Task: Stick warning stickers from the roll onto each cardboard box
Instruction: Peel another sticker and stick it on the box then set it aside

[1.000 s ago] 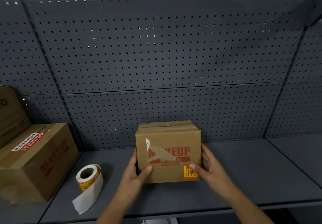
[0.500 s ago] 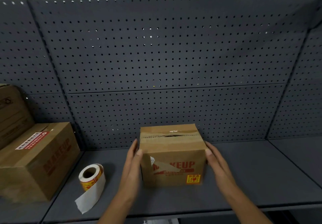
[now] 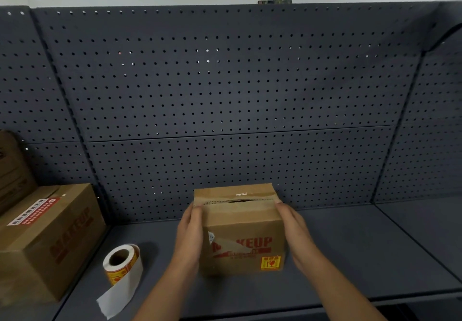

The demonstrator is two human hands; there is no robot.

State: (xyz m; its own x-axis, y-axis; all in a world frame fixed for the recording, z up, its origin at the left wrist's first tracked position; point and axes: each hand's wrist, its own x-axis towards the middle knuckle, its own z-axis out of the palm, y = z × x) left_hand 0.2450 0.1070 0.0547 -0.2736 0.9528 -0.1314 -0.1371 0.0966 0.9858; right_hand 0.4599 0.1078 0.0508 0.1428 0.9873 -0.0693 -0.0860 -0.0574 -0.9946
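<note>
Fingers straight, left grip and right grip press the torn-topped cardboard box.

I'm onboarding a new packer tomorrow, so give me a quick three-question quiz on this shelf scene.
1. True or false: the sticker roll lies left of the small cardboard box.
2. Where on that box is the yellow warning sticker? A top flap; B front face, lower right; C left side.
3. Fill in: the left hand and right hand press the box's two ____.
Key: 1 true; 2 B; 3 sides.
</note>
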